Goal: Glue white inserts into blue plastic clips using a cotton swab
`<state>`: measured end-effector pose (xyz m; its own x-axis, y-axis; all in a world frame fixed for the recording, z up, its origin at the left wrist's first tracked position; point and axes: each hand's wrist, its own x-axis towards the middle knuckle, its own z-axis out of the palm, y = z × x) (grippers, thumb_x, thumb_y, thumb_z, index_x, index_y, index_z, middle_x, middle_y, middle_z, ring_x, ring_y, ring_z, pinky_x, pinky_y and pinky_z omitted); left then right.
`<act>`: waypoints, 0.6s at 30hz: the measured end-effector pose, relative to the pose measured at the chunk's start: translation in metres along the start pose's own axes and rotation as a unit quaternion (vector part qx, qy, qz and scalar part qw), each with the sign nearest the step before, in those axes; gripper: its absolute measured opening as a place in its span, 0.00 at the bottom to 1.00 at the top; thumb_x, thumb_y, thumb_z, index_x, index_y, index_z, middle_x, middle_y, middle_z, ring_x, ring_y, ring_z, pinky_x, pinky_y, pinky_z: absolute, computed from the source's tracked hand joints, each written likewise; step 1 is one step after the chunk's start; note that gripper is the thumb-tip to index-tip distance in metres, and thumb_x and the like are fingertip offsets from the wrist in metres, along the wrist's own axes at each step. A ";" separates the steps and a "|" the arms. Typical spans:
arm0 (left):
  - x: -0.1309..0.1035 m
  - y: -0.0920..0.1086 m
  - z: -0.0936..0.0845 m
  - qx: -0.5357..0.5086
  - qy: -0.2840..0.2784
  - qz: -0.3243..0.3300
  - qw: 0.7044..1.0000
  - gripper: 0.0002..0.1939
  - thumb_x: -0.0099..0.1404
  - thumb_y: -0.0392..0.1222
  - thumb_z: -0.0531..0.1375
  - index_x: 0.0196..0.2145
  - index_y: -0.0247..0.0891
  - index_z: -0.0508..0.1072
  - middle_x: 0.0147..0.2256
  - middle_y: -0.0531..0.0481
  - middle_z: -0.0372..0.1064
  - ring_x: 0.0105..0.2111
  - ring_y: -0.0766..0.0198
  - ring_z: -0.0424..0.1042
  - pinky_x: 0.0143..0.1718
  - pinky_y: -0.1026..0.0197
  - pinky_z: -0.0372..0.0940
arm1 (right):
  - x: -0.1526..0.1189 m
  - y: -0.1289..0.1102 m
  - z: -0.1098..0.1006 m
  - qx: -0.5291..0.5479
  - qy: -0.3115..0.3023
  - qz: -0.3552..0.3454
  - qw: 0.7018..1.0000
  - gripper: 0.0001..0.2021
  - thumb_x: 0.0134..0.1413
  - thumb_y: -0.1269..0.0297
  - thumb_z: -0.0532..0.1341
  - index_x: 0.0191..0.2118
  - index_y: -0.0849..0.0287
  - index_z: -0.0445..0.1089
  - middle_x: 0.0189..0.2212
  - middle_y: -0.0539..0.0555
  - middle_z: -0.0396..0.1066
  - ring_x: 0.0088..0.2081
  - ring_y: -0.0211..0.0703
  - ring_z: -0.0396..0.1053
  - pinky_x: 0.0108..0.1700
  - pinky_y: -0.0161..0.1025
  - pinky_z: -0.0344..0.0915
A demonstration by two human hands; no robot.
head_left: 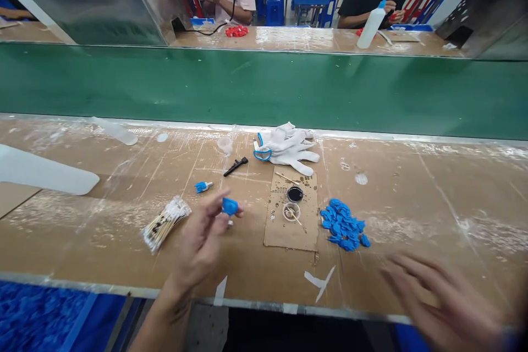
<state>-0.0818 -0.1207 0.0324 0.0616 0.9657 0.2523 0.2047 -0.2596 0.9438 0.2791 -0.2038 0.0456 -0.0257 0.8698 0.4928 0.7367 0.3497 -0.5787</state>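
My left hand (204, 242) is closed on a small blue plastic piece (230, 207), pinched between thumb and fingers above the table. Smeared by motion, my right hand (437, 291) hovers over the right front of the table. Its fingers are stretched out and nothing shows in them. A pile of small blue plastic pieces (344, 225) lies between the hands, nearer the right one. Left of the pile, a cardboard sheet (276, 234) carries a small cup of black liquid (295, 194) and a clear cup (291, 211) with a cotton swab in it.
A bag of cotton swabs (166, 224), a blue-and-white piece (203, 186) and a black rod-like part (236, 166) lie to the left. White gloves (286, 148) rest behind the cardboard. Past the green belt (264, 85), two people work near a white squeeze bottle (372, 26).
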 end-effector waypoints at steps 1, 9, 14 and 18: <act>0.007 0.005 0.004 -0.102 0.025 -0.028 0.994 0.15 0.75 0.42 0.58 0.57 0.47 0.70 0.36 0.50 0.77 0.35 0.60 0.76 0.37 0.58 0.70 | 0.009 -0.007 0.016 -0.013 -0.028 -0.070 0.997 0.10 0.61 0.68 0.70 0.48 0.53 0.78 0.38 0.53 0.78 0.35 0.43 0.75 0.37 0.38 0.73; 0.050 0.004 0.030 -0.360 -0.042 -0.140 0.921 0.15 0.67 0.49 0.67 0.46 0.39 0.73 0.27 0.56 0.61 0.25 0.69 0.63 0.29 0.66 0.63 | 0.070 -0.025 0.099 -0.038 -0.165 -0.194 0.966 0.09 0.70 0.75 0.58 0.40 0.57 0.74 0.33 0.53 0.77 0.31 0.43 0.68 0.34 0.41 0.66; 0.039 -0.020 0.032 -0.294 -0.027 -0.093 0.951 0.20 0.70 0.58 0.64 0.41 0.36 0.77 0.28 0.51 0.69 0.28 0.66 0.67 0.31 0.63 0.64 | 0.074 -0.027 0.106 -0.025 -0.119 -0.195 0.973 0.10 0.68 0.78 0.58 0.43 0.57 0.74 0.35 0.53 0.78 0.33 0.43 0.71 0.37 0.40 0.67; 0.034 -0.023 0.033 -0.223 -0.016 -0.099 0.970 0.21 0.70 0.57 0.64 0.47 0.36 0.79 0.31 0.49 0.73 0.29 0.65 0.70 0.33 0.62 0.66 | 0.078 -0.032 0.112 0.014 -0.116 -0.184 0.976 0.09 0.68 0.78 0.59 0.43 0.57 0.73 0.34 0.53 0.78 0.34 0.43 0.73 0.36 0.40 0.68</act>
<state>-0.0525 -0.0819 0.0125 0.0951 0.9938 0.0574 -0.2272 -0.0345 0.9732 0.1777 -0.1086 0.0295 -0.4404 0.7374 0.5121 0.6303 0.6602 -0.4086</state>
